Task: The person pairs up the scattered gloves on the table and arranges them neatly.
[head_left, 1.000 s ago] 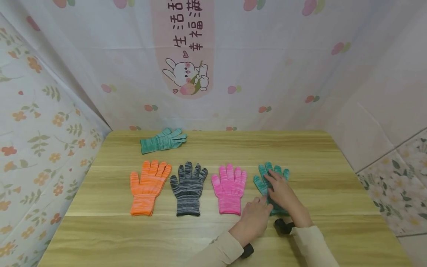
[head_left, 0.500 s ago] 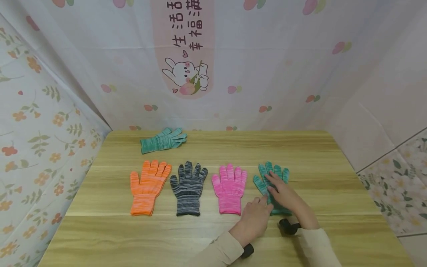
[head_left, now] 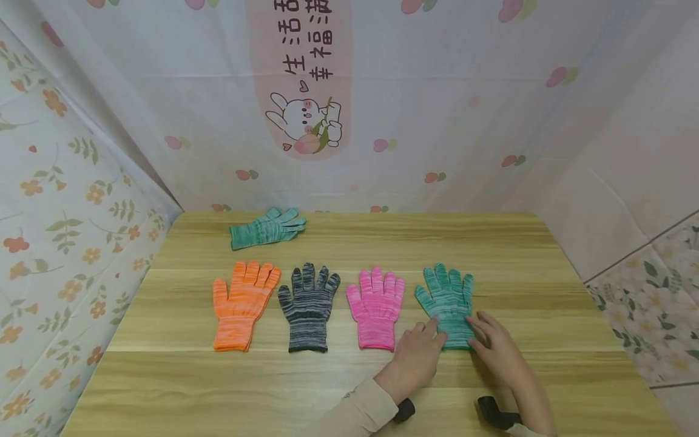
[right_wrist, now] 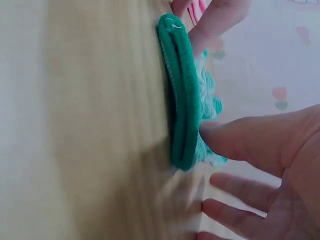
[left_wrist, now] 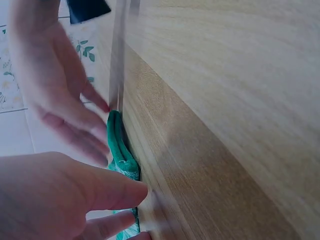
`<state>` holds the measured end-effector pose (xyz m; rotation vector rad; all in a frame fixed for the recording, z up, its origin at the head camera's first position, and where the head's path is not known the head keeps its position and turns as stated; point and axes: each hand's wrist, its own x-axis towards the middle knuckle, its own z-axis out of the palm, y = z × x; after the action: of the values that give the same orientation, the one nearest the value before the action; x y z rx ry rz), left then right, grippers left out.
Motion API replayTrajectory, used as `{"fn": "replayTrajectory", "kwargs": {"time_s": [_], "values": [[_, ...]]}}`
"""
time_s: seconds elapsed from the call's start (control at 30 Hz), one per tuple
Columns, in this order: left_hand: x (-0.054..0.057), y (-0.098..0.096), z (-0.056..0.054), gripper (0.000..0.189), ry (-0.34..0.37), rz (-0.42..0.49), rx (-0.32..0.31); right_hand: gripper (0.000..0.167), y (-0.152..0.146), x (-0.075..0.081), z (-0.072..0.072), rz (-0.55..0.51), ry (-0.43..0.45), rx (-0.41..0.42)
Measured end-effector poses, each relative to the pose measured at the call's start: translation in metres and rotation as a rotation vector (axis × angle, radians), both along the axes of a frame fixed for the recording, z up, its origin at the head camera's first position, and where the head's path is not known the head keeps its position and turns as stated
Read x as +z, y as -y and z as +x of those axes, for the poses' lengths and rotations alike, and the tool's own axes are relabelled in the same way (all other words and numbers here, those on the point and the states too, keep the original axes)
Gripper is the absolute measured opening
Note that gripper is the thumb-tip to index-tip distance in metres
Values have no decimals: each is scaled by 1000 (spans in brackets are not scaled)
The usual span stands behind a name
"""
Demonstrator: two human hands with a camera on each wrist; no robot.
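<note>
A green knit glove (head_left: 450, 300) lies flat at the right end of a row of gloves, fingers pointing away and cuff towards me. My left hand (head_left: 417, 355) touches the left side of its cuff with fingers loosely bent. On the other side, my right hand (head_left: 496, 347) has its thumb and fingertips at the cuff's right edge. The right wrist view shows the right thumb against the folded cuff (right_wrist: 185, 100), the other fingers spread beside it. Both hands flank the cuff (left_wrist: 119, 145) in the left wrist view. A pink glove (head_left: 377, 311) lies left of the left hand.
Further left in the row lie a dark grey striped glove (head_left: 309, 309) and an orange glove (head_left: 243, 306). A second green glove (head_left: 267, 229) lies sideways near the back of the wooden table (head_left: 218, 388). A printed curtain (head_left: 437, 121) hangs behind the table.
My right hand has slid from the green glove's palm and fingers down to the cuff's right edge, uncovering the glove. The left hand has stayed in place.
</note>
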<state>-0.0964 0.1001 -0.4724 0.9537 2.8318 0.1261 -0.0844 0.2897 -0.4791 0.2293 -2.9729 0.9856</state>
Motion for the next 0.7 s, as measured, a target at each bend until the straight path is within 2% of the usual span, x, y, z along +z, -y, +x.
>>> {"fn": "replayTrajectory", "kwargs": {"time_s": [0.2,0.23,0.33,0.4,0.47,0.6,0.7], "values": [[3,1,0,44,35,33,7,39,-3,-5,13,-27,34,-47],[3,1,0,44,43,37,6,39,-2,-2,14,-43,62,-55],[4,2,-3,47,90,54,18,39,-2,-3,15,-42,91,-79],[7,4,-7,46,137,107,24,38,-1,-3,15,-40,92,-94],[9,10,-15,43,163,194,16,38,-1,-4,15,-40,90,-104],[13,36,-39,35,127,401,15,36,0,-6,14,-54,90,-118],[19,66,-62,32,74,489,105,36,1,-6,15,-59,88,-117]]}}
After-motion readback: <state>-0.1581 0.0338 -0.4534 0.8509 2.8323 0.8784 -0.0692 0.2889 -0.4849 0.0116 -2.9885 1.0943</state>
